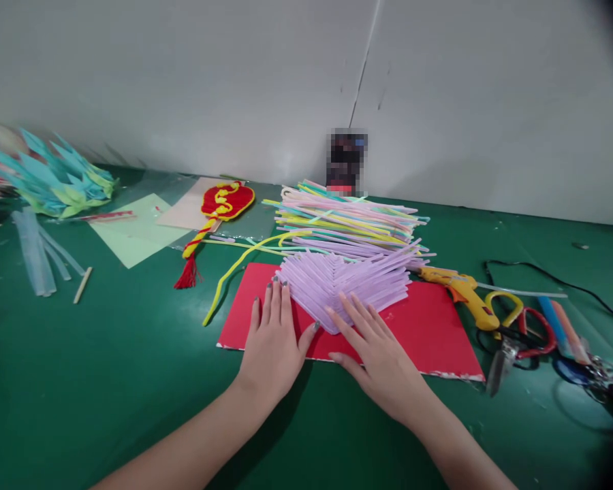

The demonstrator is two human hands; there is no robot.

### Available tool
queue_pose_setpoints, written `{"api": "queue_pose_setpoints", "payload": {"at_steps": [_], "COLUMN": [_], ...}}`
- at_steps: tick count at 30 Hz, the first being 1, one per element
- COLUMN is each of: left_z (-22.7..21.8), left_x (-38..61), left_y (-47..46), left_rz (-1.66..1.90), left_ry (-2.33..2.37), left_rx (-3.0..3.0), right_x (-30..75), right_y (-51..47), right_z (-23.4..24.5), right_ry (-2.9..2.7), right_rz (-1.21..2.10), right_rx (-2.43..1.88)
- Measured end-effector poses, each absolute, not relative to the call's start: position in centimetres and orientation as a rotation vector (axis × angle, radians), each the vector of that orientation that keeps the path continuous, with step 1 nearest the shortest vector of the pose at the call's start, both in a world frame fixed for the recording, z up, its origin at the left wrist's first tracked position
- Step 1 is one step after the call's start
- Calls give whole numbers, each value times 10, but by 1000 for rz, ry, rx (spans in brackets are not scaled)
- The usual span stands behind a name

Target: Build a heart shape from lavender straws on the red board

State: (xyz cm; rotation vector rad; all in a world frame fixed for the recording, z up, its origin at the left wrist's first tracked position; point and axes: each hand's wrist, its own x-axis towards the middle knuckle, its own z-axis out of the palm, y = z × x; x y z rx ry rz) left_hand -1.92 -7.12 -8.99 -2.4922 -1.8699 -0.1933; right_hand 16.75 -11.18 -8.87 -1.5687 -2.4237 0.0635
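A heart-like fan of purple straws (344, 282) lies on a red card sheet (434, 327) on the green table. My left hand (273, 344) lies flat on the red sheet, fingers stretched out, fingertips touching the left edge of the purple straws. My right hand (375, 354) lies flat too, with its fingers resting on the lower right side of the straw shape. Neither hand holds anything.
A pile of pastel straws (344, 221) sits behind the sheet. A yellow glue gun (464, 292), scissors (513, 337) and pens lie at the right. A red and yellow tasselled ornament (219, 211), a pale green paper (135, 231), glue sticks (35, 252) and a blue-green paper craft (56, 177) are at the left.
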Motion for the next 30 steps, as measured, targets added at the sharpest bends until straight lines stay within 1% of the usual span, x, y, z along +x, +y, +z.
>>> {"api": "queue_pose_setpoints", "payload": {"at_steps": [9,20,25,30], "left_z": [-93,-86,-88,-90], "left_x": [-22,-21,-18,-18], "left_y": [-70,-74,-84,-85], "left_rz": [-293,-327,-259,-228], "left_ry": [-1835,-1758,-1674,-1691], "left_rx": [-2520,-2507,-2607,-2621], "right_x": [168,168,168,167], "right_y": [-111,-111,-111,-111], "right_z": [-82,-83,-84,-84], "right_ry": [-2536,-2507,-2522,-2501], "right_rz": [111,111,104,100], "right_rx": [-1527,-1504,-1511,-1511]}}
